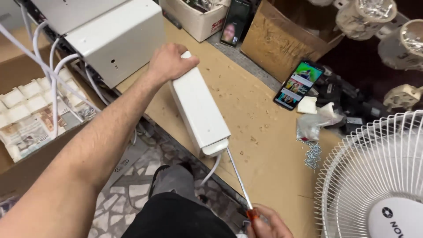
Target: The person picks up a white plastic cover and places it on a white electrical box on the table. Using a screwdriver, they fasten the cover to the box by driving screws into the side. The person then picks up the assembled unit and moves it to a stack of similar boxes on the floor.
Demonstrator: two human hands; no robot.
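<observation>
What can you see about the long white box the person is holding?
The white box is long with rounded edges and looks like smooth plastic. It lies slanted on the brown table. The left hand grips its far end. A screwdriver, held by the right hand, pokes into its near end, where a white cord hangs out.

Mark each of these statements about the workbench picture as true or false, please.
1. The left hand grips the far end of the white box. True.
2. The right hand holds a hammer. False: it holds a screwdriver with a red handle.
3. The screwdriver tip is at the near end of the white box. True.
4. Both phones have dark screens. False: the phone on the bench and the phone leaning further back both have lit screens.
5. A white fan stands at the right. True.
</observation>
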